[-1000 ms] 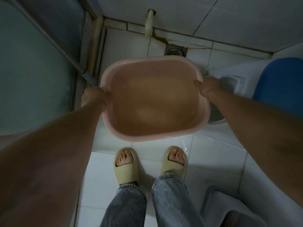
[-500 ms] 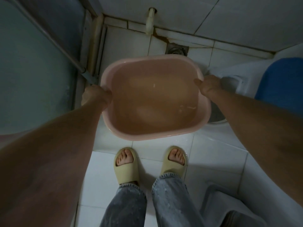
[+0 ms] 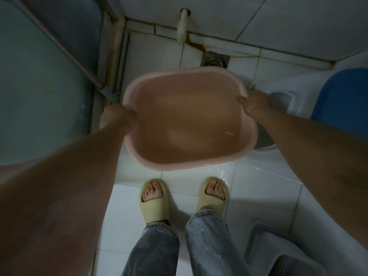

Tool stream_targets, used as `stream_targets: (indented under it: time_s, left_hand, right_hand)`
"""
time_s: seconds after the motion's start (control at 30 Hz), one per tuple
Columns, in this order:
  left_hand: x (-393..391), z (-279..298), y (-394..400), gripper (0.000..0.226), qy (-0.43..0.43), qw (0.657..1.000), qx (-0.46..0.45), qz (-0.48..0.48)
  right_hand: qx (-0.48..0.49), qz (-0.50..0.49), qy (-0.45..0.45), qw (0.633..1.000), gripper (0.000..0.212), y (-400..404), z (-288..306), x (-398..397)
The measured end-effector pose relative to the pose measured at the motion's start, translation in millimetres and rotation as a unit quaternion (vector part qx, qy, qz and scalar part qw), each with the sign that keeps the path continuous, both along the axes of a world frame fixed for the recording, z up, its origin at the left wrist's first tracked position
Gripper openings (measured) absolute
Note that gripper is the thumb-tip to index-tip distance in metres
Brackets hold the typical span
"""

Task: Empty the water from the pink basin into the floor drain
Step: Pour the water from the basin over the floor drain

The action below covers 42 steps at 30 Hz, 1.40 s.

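Note:
A pink basin [image 3: 159, 164] holding water hangs above the tiled floor in front of my feet. My left hand [image 3: 115, 116] grips its left rim and my right hand [image 3: 254, 104] grips its right rim. The water surface ripples inside. The square metal floor drain [image 3: 216, 59] lies in the floor just beyond the basin's far rim, near the wall, and the rim covers the drain's near edge.
A glass shower door with a metal rail [image 3: 65, 48] stands at the left. A pipe [image 3: 182, 22] comes out of the back wall. A blue object [image 3: 342, 100] and a white fixture [image 3: 282, 90] crowd the right. My sandalled feet [image 3: 155, 198] stand on wet tiles.
The basin has shifted slightly away from me toward the drain, and the water inside is sloshing. Both hands keep their grip on the rims.

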<state>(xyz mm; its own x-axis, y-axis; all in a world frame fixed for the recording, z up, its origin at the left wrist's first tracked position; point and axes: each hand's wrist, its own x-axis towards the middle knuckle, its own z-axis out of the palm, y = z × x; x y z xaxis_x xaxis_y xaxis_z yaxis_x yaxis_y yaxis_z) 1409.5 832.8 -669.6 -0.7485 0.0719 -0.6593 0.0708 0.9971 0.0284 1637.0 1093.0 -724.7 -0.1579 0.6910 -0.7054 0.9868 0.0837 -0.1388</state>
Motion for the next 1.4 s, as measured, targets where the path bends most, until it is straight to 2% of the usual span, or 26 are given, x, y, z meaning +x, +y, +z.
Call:
stream_targets:
  time_s: [0.33,1.0,1.4]
  left_hand:
    - [-1.8,-1.2,0.4,0.047,0.013,1.0,-0.008,-0.02]
    - [-3.5,1.3,1.0,0.046,0.009,0.999,-0.022,-0.026]
    - [-6.1,-6.3,5.1,0.046,0.021,1.0,-0.012,0.004]
  right_hand:
    - [0.0,0.016,0.0,1.0,0.057,2.1,-2.9,1.8]
    - [-0.001,0.021,-0.009,1.0,0.06,2.9,-0.8,3.8]
    - [0.001,0.005,-0.015,1.0,0.064,4.9,2.8,1.2]
